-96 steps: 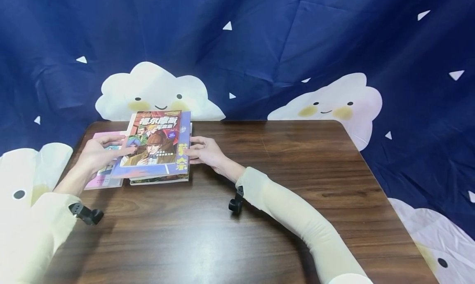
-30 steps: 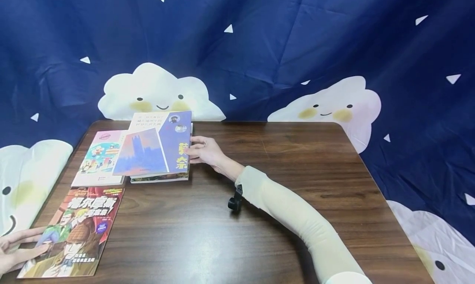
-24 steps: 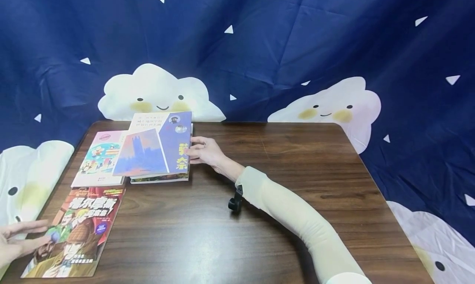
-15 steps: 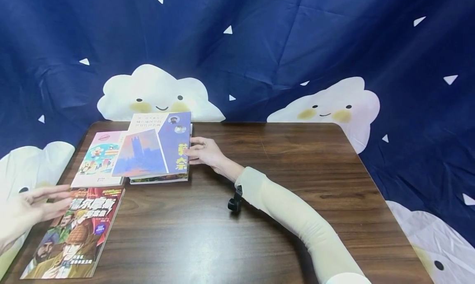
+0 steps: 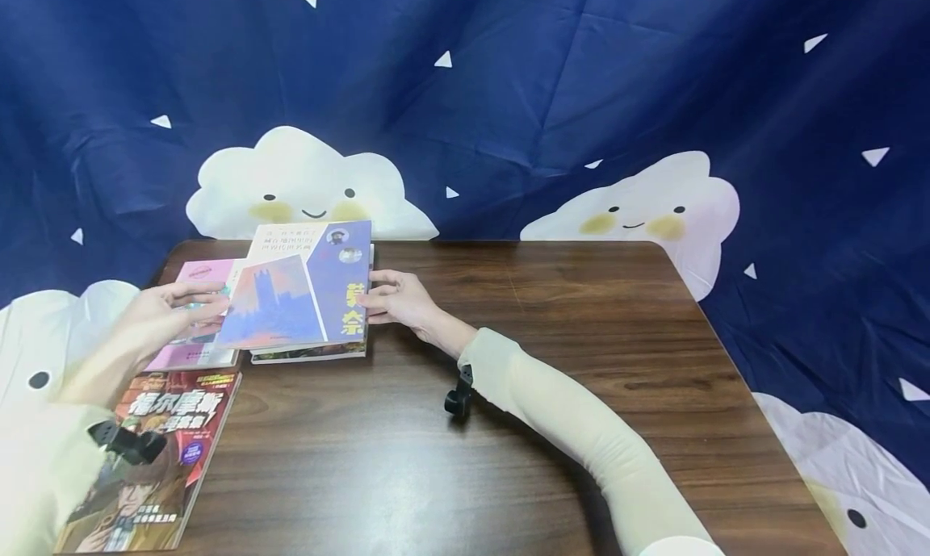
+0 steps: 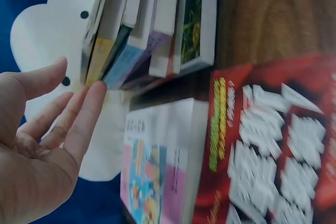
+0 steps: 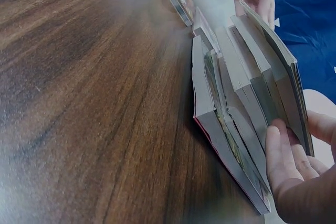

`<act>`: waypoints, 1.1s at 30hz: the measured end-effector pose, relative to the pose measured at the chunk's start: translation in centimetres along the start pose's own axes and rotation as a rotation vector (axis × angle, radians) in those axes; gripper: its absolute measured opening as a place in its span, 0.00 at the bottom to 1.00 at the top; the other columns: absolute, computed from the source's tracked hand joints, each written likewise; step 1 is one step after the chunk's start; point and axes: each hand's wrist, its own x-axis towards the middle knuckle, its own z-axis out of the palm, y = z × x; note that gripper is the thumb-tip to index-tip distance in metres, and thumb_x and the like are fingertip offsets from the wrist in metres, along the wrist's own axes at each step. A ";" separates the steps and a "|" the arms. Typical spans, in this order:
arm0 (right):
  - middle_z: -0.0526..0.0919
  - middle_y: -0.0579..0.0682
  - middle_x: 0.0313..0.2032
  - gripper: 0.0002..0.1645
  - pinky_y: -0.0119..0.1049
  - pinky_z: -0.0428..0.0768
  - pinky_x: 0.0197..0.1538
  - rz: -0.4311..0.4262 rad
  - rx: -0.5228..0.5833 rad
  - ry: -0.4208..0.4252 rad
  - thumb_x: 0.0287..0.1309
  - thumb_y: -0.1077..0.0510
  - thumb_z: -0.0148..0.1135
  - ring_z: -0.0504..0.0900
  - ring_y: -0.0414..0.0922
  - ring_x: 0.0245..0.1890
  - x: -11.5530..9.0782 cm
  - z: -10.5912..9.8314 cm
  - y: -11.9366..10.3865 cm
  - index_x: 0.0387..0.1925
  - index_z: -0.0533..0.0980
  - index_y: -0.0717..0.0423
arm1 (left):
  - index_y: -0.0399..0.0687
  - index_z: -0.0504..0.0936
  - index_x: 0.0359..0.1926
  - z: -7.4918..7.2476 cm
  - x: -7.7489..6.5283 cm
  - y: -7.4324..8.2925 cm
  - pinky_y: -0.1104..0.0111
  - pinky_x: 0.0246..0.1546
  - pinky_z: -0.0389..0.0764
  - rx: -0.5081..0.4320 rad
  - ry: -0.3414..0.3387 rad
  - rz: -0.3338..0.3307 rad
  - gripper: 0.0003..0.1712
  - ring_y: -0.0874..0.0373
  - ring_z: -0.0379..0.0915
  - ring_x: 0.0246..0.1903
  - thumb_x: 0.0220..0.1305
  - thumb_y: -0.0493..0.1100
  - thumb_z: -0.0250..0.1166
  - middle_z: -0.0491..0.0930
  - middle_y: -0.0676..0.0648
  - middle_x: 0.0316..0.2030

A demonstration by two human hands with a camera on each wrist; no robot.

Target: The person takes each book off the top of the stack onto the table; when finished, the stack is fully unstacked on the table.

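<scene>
A stack of several books lies at the back left of the table, a blue-and-white book (image 5: 276, 298) with a tower picture on top. My right hand (image 5: 403, 302) holds the stack's right side, thumb at the top book's edge; in the right wrist view its fingers (image 7: 291, 153) rest against the page edges of the upper books. My left hand (image 5: 170, 314) is at the stack's left side, fingers extended over a pink book (image 5: 196, 354); in the left wrist view nothing is held in the left hand (image 6: 47, 135). A comic-style book (image 5: 182, 459) lies flat beneath the left wrist.
The brown wooden table (image 5: 545, 427) stretches to the right and front. Behind it hangs a dark blue cloth (image 5: 508, 96) with smiling clouds. Small black wrist cameras sit on both cream sleeves.
My left hand took the comic-style book off the stack, set it down at the front left, let go and came back to the stack. My right hand stayed put.
</scene>
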 end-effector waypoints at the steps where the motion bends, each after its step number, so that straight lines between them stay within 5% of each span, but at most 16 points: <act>1: 0.87 0.67 0.56 0.36 0.43 0.93 0.50 -0.001 -0.002 -0.002 0.66 0.66 0.71 0.89 0.41 0.36 0.0 0.0 0.0 0.72 0.71 0.62 | 0.54 0.75 0.65 0.3 0.4 0.2 0.78 0.44 0.90 -0.019 -0.008 -0.007 0.24 0.77 0.85 0.39 0.74 0.52 0.69 0.84 0.76 0.37; 6: 0.87 0.67 0.56 0.36 0.47 0.92 0.54 0.002 -0.003 -0.005 0.66 0.65 0.71 0.89 0.41 0.36 -0.1 0.1 0.0 0.73 0.70 0.61 | 0.39 0.64 0.77 1.0 2.0 0.8 0.79 0.41 0.88 0.037 -0.004 -0.038 0.45 0.80 0.81 0.39 0.72 0.59 0.68 0.82 0.78 0.34; 10: 0.87 0.67 0.57 0.36 0.50 0.91 0.56 0.001 0.000 -0.007 0.65 0.66 0.71 0.89 0.41 0.36 0.0 0.1 -0.1 0.73 0.70 0.61 | 0.35 0.63 0.77 1.2 2.7 1.1 0.78 0.40 0.88 0.055 -0.005 -0.052 0.47 0.78 0.82 0.37 0.72 0.60 0.68 0.82 0.77 0.32; 14: 0.86 0.68 0.57 0.36 0.53 0.90 0.58 0.002 0.007 -0.010 0.65 0.66 0.71 0.88 0.41 0.34 0.0 0.0 -0.1 0.73 0.70 0.61 | 0.43 0.69 0.71 1.0 2.9 1.2 0.78 0.41 0.88 0.006 -0.039 -0.055 0.35 0.77 0.82 0.38 0.73 0.55 0.69 0.82 0.76 0.32; 18: 0.86 0.69 0.57 0.35 0.56 0.88 0.61 0.006 0.014 -0.010 0.66 0.65 0.71 0.88 0.41 0.33 0.0 -0.1 -0.1 0.73 0.71 0.61 | 0.59 0.77 0.55 0.6 2.6 1.2 0.76 0.38 0.90 -0.166 -0.070 -0.033 0.12 0.75 0.84 0.37 0.75 0.45 0.67 0.85 0.73 0.35; 25: 0.85 0.68 0.58 0.30 0.49 0.91 0.57 0.012 0.017 -0.018 0.72 0.61 0.66 0.89 0.42 0.33 0.1 -0.3 0.1 0.71 0.72 0.63 | 0.61 0.75 0.51 0.6 -0.7 0.6 0.75 0.35 0.91 -0.358 -0.053 0.076 0.18 0.71 0.86 0.36 0.73 0.32 0.65 0.86 0.65 0.38; 29: 0.85 0.70 0.57 0.29 0.49 0.91 0.57 0.015 0.015 -0.020 0.72 0.64 0.65 0.88 0.41 0.31 0.4 -0.2 0.3 0.71 0.72 0.64 | 0.64 0.73 0.53 0.7 -3.4 -0.4 0.73 0.36 0.91 -0.296 -0.059 0.080 0.19 0.71 0.86 0.38 0.74 0.32 0.64 0.84 0.67 0.41; 33: 0.86 0.69 0.56 0.28 0.46 0.93 0.53 0.017 0.001 -0.012 0.71 0.66 0.65 0.89 0.41 0.32 0.6 -0.2 0.5 0.70 0.73 0.64 | 0.70 0.72 0.55 1.2 -6.2 -1.4 0.71 0.37 0.91 -0.108 -0.070 0.074 0.19 0.73 0.84 0.41 0.77 0.36 0.62 0.82 0.72 0.44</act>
